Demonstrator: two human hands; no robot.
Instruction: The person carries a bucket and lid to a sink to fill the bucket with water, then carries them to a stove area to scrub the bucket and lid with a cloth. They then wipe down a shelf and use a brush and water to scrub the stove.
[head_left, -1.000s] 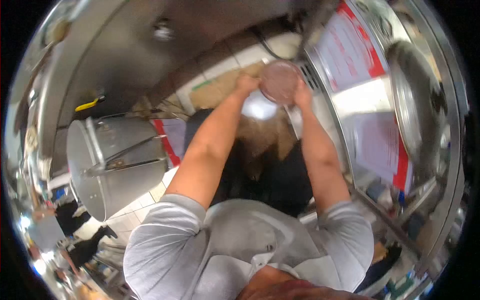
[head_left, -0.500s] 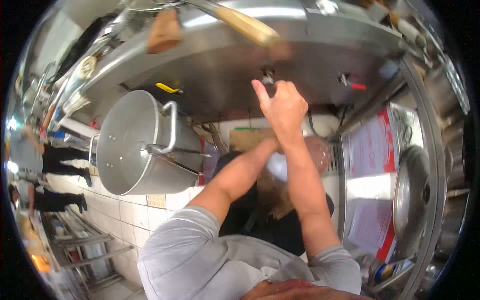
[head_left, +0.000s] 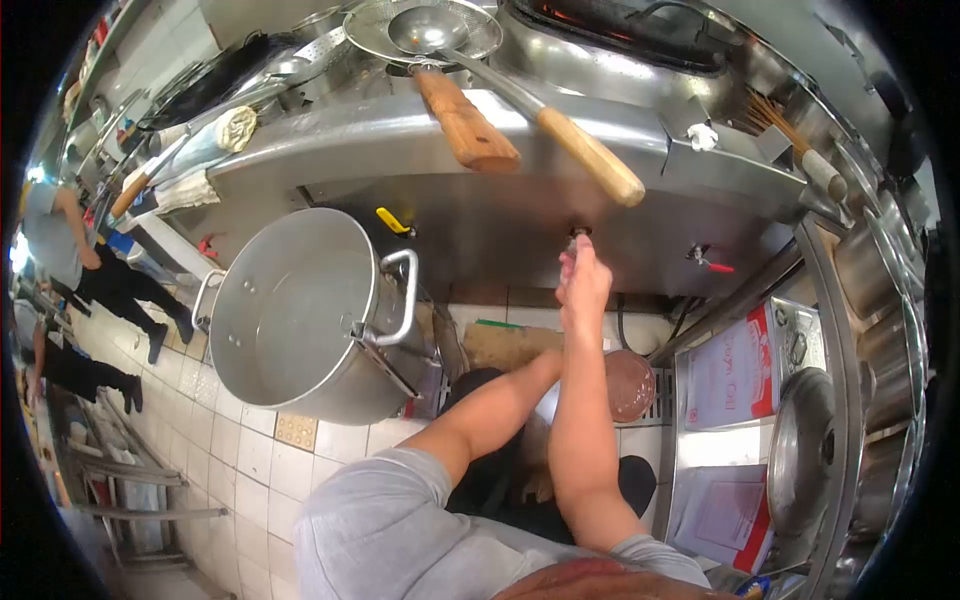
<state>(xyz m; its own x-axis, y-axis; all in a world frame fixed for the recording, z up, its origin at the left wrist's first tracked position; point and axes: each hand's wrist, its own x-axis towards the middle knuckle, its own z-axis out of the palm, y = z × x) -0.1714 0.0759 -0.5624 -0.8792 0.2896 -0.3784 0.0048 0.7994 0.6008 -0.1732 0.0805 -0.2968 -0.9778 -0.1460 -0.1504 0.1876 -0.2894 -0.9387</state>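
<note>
My right hand (head_left: 586, 278) reaches to the steel front panel (head_left: 480, 215) of the stove, its fingers closed on a small valve (head_left: 579, 236). A valve with a yellow lever (head_left: 393, 220) sits left of it, one with a red lever (head_left: 713, 265) to the right. My left forearm (head_left: 505, 405) passes under the right one, which hides the left hand. Close to that hidden hand is a round brown, shiny thing (head_left: 631, 386), low over the floor.
A large steel stockpot (head_left: 290, 315) stands at left. A wooden-handled ladle (head_left: 590, 155) and strainer (head_left: 465, 125) jut over the stove edge. At right, a metal rack (head_left: 850, 390) holds boxes (head_left: 732, 372) and a round lid (head_left: 803, 450). Two people (head_left: 90, 255) stand far left.
My view has tilted up, showing more of the stove top. My right hand, earlier with its thumb stuck out beside the valve, now has its fingers closed on it.
</note>
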